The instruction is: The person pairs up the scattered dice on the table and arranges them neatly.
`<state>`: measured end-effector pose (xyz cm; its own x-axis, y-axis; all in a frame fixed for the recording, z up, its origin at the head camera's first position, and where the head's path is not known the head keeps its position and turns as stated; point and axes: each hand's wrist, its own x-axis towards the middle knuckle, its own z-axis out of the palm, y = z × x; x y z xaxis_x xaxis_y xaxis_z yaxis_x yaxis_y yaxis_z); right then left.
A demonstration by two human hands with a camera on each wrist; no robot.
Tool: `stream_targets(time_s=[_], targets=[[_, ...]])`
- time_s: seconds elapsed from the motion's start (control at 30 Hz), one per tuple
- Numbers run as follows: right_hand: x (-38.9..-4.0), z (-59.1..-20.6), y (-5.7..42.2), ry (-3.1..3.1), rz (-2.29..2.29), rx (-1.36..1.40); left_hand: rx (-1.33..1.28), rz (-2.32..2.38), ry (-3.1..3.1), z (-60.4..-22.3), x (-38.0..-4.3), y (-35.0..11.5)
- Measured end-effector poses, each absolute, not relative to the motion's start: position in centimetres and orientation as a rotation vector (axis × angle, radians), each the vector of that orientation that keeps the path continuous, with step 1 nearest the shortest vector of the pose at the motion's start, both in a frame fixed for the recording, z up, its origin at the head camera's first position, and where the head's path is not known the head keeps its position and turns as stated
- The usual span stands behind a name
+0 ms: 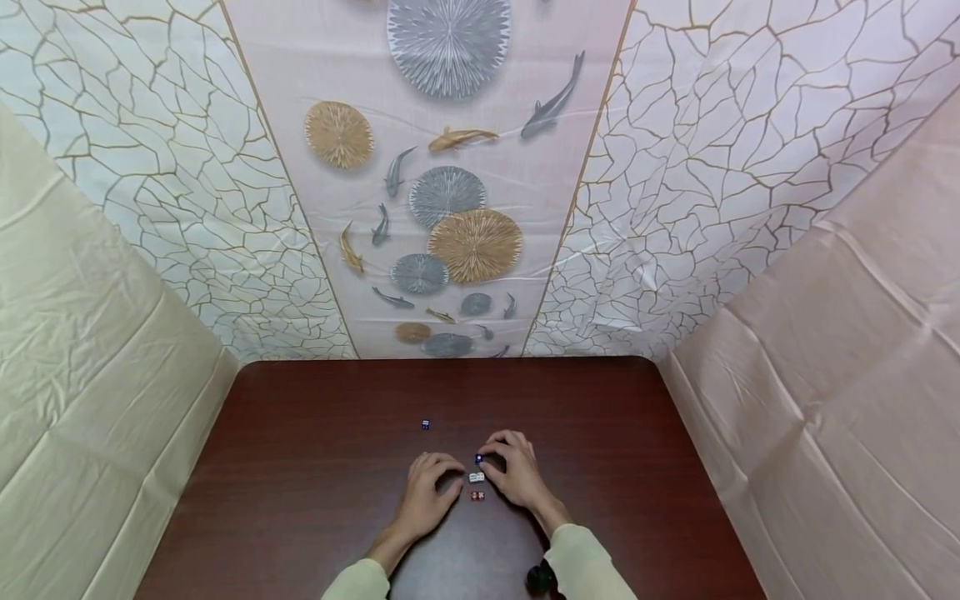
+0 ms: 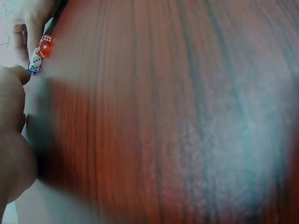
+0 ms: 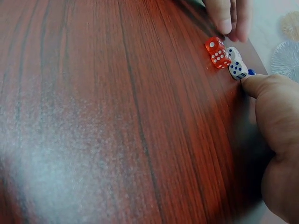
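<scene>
In the head view my right hand (image 1: 516, 471) pinches a blue die (image 1: 478, 458) between thumb and fingertips, right at the table behind the white dice. Two white dice (image 1: 476, 477) sit side by side, and a pair of red dice (image 1: 477, 496) lies just nearer to me. To their left is my left hand (image 1: 431, 492), fingers loosely bent with a gap between thumb and forefinger and nothing held. From the right wrist, the red dice (image 3: 217, 53) and white dice (image 3: 237, 67) show close together, while my thumb largely hides the blue die (image 3: 252, 72).
A second blue die (image 1: 425, 424) lies alone farther back, left of the group. The dark wooden table (image 1: 315, 417) meets a patterned cloth (image 1: 450, 250) at its back edge, with plain cloth at both sides. Something small and black (image 1: 538, 578) is by the right sleeve.
</scene>
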<state>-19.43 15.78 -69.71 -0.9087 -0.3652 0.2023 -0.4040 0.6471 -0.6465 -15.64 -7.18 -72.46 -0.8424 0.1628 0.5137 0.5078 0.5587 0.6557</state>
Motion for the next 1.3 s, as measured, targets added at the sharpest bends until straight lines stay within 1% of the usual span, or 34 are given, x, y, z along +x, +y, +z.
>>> stream_targets(time_s=[0.27,0.67,0.83,1.07,1.3], targets=[[-19.5,-69.8,15.6,-2.773,1.121,0.643,-0.343,-1.175,-2.316,-72.3,-16.6,-8.5],[-19.6,-70.3,15.7,-2.756,1.129,0.651,-0.128,-1.17,-2.37,-71.8,-20.0,-11.4],[-19.5,-70.3,15.8,-2.758,1.142,0.648,-0.097,-1.15,-2.451,-71.6,-20.9,-12.0],[-19.7,-70.3,15.7,-2.772,1.146,0.648,-0.117,-1.094,-2.56,-71.3,-21.8,-12.6],[-19.7,-70.5,15.8,-2.757,1.132,0.648,-0.09,-1.029,-2.61,-71.7,-22.4,-12.3]])
